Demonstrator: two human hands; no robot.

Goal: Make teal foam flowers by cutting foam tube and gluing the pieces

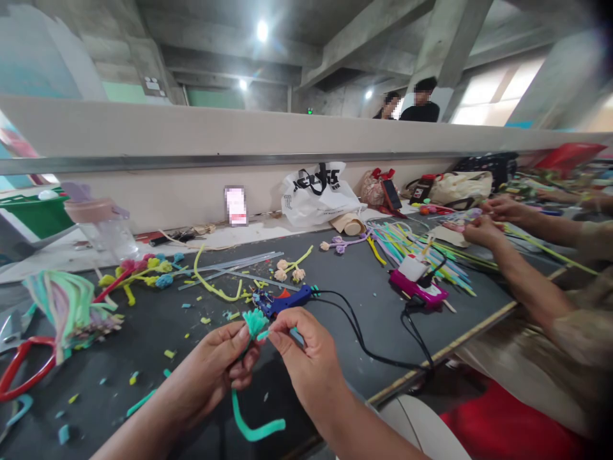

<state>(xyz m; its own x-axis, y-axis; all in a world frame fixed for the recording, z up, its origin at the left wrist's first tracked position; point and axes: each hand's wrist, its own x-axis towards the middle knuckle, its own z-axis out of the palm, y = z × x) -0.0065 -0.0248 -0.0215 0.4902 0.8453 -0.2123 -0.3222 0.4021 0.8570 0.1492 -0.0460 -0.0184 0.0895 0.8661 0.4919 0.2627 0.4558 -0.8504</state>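
My left hand [215, 370] is closed around a teal pipe cleaner [253, 429], whose stem hangs down and curls below my fist. Its top is bent into a small teal flower head [255, 321] between my hands. My right hand [304, 354] pinches the flower head with thumb and forefinger. Both hands hover just above the dark grey table [158, 332], right in front of a blue glue gun [285, 300] lying on it.
A black cord [364, 345] runs from the glue gun toward a pink glue gun [419, 287]. Pipe-cleaner flowers [143, 271], cut scraps, a bundle of pastel stems [67, 306], red scissors [23, 367] and a bottle [103, 227] lie left. A co-worker's hands [488, 223] work at right.
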